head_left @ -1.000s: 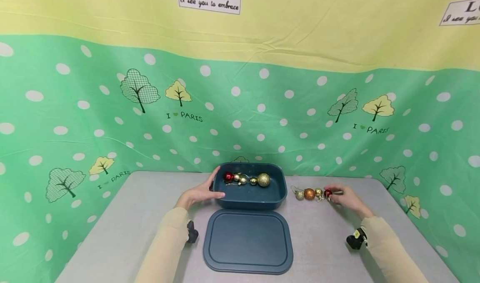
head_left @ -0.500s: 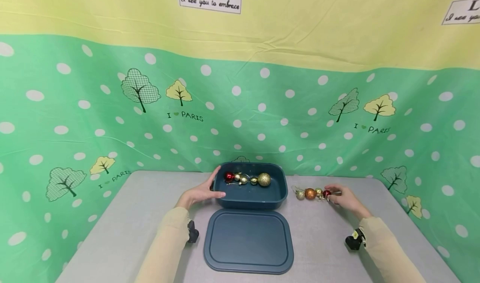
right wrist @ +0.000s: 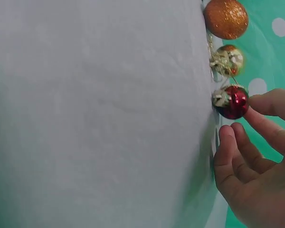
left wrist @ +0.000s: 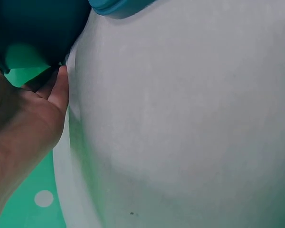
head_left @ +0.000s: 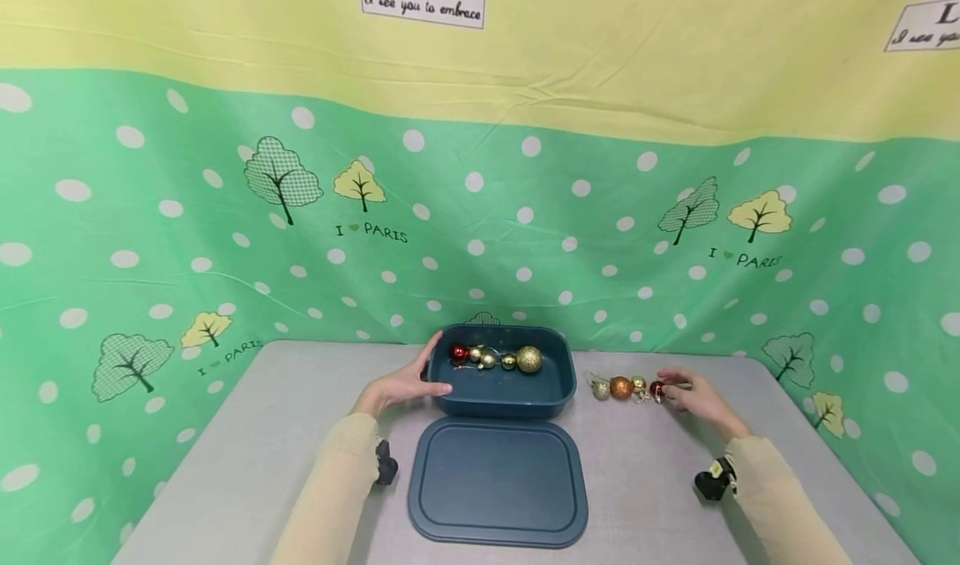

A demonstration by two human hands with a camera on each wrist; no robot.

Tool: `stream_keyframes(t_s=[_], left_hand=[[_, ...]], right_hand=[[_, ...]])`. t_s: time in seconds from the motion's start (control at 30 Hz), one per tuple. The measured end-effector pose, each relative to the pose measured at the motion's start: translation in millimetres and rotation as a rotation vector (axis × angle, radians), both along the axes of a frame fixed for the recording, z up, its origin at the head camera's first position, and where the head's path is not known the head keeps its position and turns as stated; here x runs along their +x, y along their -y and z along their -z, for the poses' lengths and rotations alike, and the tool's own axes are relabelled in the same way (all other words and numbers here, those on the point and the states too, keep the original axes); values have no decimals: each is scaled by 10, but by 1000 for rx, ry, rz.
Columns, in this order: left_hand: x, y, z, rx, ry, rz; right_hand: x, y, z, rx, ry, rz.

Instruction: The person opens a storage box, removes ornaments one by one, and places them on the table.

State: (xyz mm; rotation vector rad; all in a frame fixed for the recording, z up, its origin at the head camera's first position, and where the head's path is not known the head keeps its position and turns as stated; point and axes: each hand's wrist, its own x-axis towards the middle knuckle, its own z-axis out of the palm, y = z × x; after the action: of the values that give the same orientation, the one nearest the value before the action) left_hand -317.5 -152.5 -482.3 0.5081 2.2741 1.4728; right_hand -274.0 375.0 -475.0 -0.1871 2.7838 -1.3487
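Observation:
My left hand (head_left: 401, 384) braces the left end of a dark blue storage box (head_left: 498, 409), fingers on its far side and thumb on the near corner. In the left wrist view the box (left wrist: 42, 28) partly hides those fingers. Inside lie a red ornament ball (head_left: 458, 353), a large gold glitter ball (head_left: 529, 359) and several small gold ones. To the right of the box, my right hand (head_left: 697, 398) touches a shiny red Christmas ball (right wrist: 233, 102) from behind with two fingertips. The thumb (right wrist: 224, 142) stays apart from the ball.
Left of that red ball, a gold ball (head_left: 638, 383), an orange glitter ball (head_left: 620, 387) and a pale gold glitter ball (head_left: 601, 389) form a row on the grey table (head_left: 645, 498). The box's blue lid (head_left: 498, 482) lies flat in front. A green patterned cloth (head_left: 525, 240) hangs behind.
The red ball shifts slightly left, then back right and a little nearer, with my right hand moving alongside. My left hand keeps its place on the box.

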Motion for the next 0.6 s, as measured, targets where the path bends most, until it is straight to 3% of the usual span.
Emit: stream_keyframes(t_s=[0.33,0.6], left_hand=[[55,-33,-57,-7,-3,0],[60,-20,-55,10,-9,9]], right_hand=[[65,-87,-88,-17,-39,37],[75,147,-265,-15,-153,27]])
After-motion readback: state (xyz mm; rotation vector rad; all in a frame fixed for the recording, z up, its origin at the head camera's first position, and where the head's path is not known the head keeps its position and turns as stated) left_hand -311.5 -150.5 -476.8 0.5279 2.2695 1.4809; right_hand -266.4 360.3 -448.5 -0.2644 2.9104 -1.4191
